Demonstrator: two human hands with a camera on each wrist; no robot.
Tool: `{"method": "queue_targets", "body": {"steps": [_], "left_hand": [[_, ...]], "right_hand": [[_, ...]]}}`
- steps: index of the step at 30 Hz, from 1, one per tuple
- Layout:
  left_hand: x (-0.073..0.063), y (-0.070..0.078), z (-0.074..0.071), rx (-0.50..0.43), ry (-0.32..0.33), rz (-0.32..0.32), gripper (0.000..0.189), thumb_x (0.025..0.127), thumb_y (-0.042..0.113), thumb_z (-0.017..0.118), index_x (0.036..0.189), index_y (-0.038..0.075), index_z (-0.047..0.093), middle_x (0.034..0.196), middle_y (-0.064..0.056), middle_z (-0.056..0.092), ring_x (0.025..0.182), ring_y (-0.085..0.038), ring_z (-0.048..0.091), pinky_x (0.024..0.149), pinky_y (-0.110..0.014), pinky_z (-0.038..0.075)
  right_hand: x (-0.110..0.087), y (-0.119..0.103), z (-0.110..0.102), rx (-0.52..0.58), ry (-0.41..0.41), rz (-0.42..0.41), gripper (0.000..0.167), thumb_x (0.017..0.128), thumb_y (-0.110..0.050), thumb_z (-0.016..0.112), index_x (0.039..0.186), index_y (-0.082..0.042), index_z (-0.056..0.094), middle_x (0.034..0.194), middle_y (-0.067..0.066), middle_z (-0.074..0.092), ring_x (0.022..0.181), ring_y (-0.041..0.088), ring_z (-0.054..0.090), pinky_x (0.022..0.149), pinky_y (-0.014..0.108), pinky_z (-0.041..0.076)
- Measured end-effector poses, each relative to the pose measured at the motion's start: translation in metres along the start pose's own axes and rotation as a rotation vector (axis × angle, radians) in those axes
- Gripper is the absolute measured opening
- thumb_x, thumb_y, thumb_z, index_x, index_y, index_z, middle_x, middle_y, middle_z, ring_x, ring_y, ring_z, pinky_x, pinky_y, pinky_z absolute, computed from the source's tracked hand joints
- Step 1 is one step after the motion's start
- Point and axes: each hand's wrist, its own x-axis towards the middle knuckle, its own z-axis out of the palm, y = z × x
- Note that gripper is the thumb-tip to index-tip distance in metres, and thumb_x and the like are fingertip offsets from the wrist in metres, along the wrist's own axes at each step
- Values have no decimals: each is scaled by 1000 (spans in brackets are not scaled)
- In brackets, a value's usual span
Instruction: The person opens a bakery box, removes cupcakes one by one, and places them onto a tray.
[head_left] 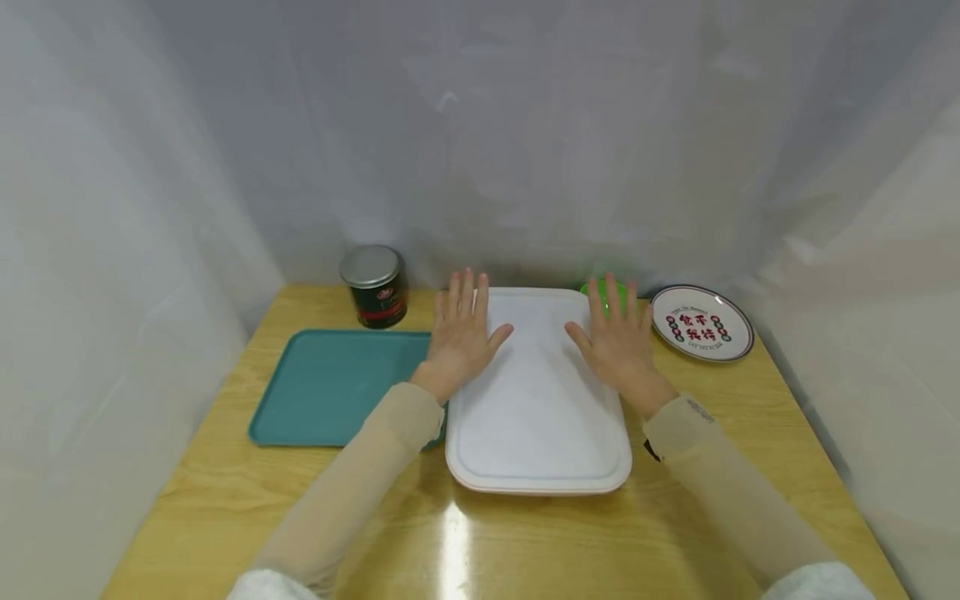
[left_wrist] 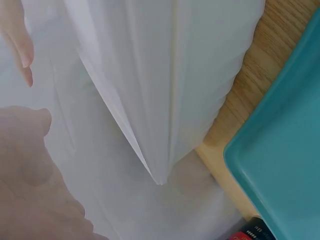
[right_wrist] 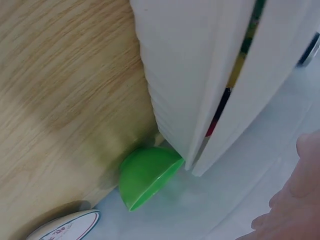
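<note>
A white lidded plastic box (head_left: 540,417) stands in the middle of the table. Over the left part of its lid is my left hand (head_left: 461,342), palm down, fingers straight and pointing away from me. My right hand (head_left: 618,346) mirrors it over the right part, thumb spread inward. Both hands look slightly apart from the lid in the wrist views; contact is not certain. Along the box's right side a gap shows under the lid (right_wrist: 270,75), with coloured things inside that I cannot make out.
A teal tray (head_left: 341,387) lies left of the box, and a dark tin with a silver lid (head_left: 378,287) stands behind it. Beyond the right hand sits a green bowl (right_wrist: 150,175), partly hidden in the head view. A printed plate (head_left: 701,323) lies at the back right.
</note>
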Motion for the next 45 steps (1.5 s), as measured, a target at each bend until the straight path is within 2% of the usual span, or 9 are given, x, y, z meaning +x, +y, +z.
{"method": "queue_targets", "body": {"steps": [3,6,10,14,18,22,35,40,45], "left_hand": [[-2,-1,0,-58,1,-23,94,108,57,47,170,10,-6,178,-15,-12,166,-38,-8,134,-59,5],[-5,-5,0,-172,-5,-65,95,107,50,56,170,7,-1,178,-19,1,164,-45,12,132,-59,18],[-11,-14,1,-314,-35,-129,87,105,35,62,167,0,10,165,-27,26,143,-50,45,117,-57,44],[-14,-23,3,-364,-90,-187,76,106,26,59,164,-1,18,158,-27,33,122,-47,61,105,-55,54],[-14,-30,6,-353,-137,-213,70,107,25,55,164,-2,25,164,-28,29,121,-48,63,107,-56,52],[-15,-33,6,-341,-160,-198,64,106,23,54,159,-7,35,161,-30,38,133,-50,57,112,-57,49],[-16,-31,2,-339,-179,-184,58,103,20,56,152,-10,45,151,-30,52,138,-46,54,116,-57,46],[-15,-31,-2,-340,-194,-167,54,103,19,55,147,-11,49,145,-29,56,130,-43,58,112,-55,49],[-15,-29,-16,-350,-193,-146,46,103,20,55,138,-11,55,135,-27,61,120,-40,61,107,-54,51]], "right_hand": [[-3,4,1,11,4,-3,86,110,-54,42,171,-16,-5,178,19,-8,162,52,-9,124,79,2],[-7,8,2,19,23,7,86,109,-52,46,170,-11,2,176,25,4,160,57,4,123,79,12],[-12,12,4,24,23,31,86,109,-50,49,169,-4,7,169,33,17,147,62,27,115,76,33],[-15,17,7,7,-9,55,87,110,-49,47,167,2,7,162,37,23,136,60,37,108,69,42],[-17,21,10,59,-59,77,83,110,-46,46,164,8,15,157,38,26,126,55,50,96,61,52],[-19,23,13,160,-108,89,73,110,-38,47,162,8,24,157,37,25,112,49,60,82,58,57],[-19,25,12,277,-206,134,53,112,-26,39,149,12,43,142,34,49,119,42,56,99,59,52],[-17,27,9,315,-186,106,49,111,-23,41,145,13,48,134,33,60,114,41,62,96,57,54],[-19,28,-3,374,-185,91,48,112,-22,42,147,10,47,139,33,60,116,41,65,99,57,55]]}}
